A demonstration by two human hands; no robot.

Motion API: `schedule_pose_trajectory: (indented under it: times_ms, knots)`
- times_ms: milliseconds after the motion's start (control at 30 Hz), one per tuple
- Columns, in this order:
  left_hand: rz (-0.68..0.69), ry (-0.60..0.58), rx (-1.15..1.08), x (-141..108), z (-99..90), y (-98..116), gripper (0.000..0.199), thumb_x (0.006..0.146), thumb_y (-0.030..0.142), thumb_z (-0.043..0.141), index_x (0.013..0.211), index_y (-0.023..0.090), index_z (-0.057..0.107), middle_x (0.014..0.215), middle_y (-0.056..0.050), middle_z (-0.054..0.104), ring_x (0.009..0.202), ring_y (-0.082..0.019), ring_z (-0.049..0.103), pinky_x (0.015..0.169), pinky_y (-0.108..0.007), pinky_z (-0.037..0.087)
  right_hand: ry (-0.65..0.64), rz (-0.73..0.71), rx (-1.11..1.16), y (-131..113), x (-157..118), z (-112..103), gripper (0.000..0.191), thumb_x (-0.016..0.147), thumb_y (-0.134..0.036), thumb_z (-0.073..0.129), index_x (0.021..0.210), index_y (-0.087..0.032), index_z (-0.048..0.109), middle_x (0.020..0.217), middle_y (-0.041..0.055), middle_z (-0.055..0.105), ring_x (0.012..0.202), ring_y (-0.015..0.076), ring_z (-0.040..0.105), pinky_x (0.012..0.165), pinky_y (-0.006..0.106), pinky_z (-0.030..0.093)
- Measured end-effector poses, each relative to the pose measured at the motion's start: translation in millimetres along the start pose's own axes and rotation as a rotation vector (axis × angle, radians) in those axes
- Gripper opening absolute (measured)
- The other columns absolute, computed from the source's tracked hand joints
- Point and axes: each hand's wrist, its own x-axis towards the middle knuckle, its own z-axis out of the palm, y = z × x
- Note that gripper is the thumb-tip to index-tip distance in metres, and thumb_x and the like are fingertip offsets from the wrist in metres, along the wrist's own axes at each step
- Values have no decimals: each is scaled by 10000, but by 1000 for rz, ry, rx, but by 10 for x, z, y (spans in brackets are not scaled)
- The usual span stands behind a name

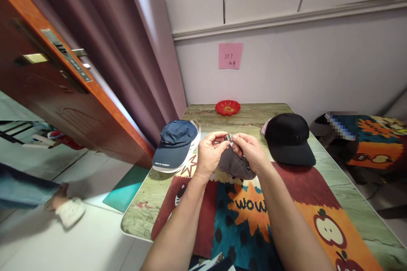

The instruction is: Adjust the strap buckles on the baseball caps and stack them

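grey baseball cap is over the tabletop, its small metallic buckle pinched between left hand and right hand; buckle work looks unfinished, fastening unclear. navy cap and black cap sit aside, untouched.

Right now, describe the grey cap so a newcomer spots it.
Find the green wood-patterned table, then the navy cap on its left and the black cap on its right. The grey cap is between them, with the left hand and right hand at it. It alone is grey and handled; those two neighbours lie untouched.
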Motion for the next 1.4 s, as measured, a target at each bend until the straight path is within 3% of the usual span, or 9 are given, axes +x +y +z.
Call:
schedule_pose_trajectory:
  times_ms: [400, 733, 1067, 1400]
  knots:
    - [-22, -4, -42, -12, 14, 49, 260, 688, 181, 794, 943, 158, 750, 928, -61, 746, 854, -166, 686, 825, -279, 546, -63, -12, -40, 22, 14, -32, 418, 831, -511, 652, 594, -190, 525, 524, -42, 481, 487, 79, 378, 490, 233, 273]
    - [-50, -129, -6, -44, -33, 89, 263, 731, 196, 760, 991, 155, 758, 926, -60, 729, 786, -147, 668, 760, -262, 558, -162, -75, -149, -104, -21, -169, 420, 793, -569, 709, 694, -178, 590, 536, -62, 431, 504, 77, 319, 504, 241, 229]
    - [62, -170, 217, -54, -74, 175, 231, 780, 150, 683, 994, 176, 765, 1020, -69, 725, 861, -164, 682, 797, -269, 556, -119, -75, -280, -163, -25, -226, 471, 739, -621, 726, 682, -164, 630, 573, -26, 505, 533, 95, 393, 508, 241, 294]
    - [173, -209, 370, -54, -142, 216, 212, 816, 123, 637, 976, 192, 759, 968, -46, 733, 872, -165, 691, 820, -278, 546, -112, -76, -239, -69, 0, -141, 494, 737, -644, 728, 677, -165, 624, 575, -20, 527, 533, 95, 407, 512, 238, 305]
